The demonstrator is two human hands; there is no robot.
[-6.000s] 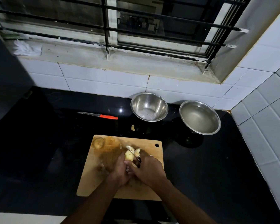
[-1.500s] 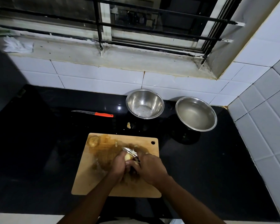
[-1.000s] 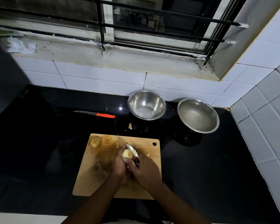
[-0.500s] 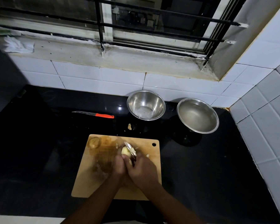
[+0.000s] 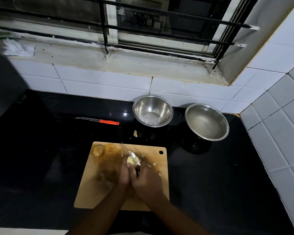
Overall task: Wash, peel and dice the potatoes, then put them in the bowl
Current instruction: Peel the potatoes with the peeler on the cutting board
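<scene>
1. Pale yellow, partly peeled potato [image 5: 130,161] sits in the left hand [image 5: 124,177], fingers curled round it, held just over the light wooden cutting board [image 5: 92,189].
2. Right hand [image 5: 147,182] has its grip clamped on a dark-handled metal peeler [image 5: 134,158], whose head lies against the potato's far side, just beyond the fingertips.
3. Peeling looks well on: the visible flesh is bare, though the hands hide the near side, so how much skin remains cannot be told.
4. Brown peel scraps [image 5: 109,168] lie on the board left of the grip; a round brownish piece [image 5: 97,149] sits at the board's far left corner, what it is unclear.
5. Dicing appears not yet begun: the orange-handled kitchen knife [image 5: 98,120] lies untouched on the black glossy desk [image 5: 210,175], well beyond the grip to the left.
6. Small steel bowl [image 5: 152,111], beyond the grip, holds no dice; the wider steel bowl [image 5: 207,122], far right of it, seems to hold water.
7. Left to do, as judged: finish peeling, dice, fill a bowl.
</scene>
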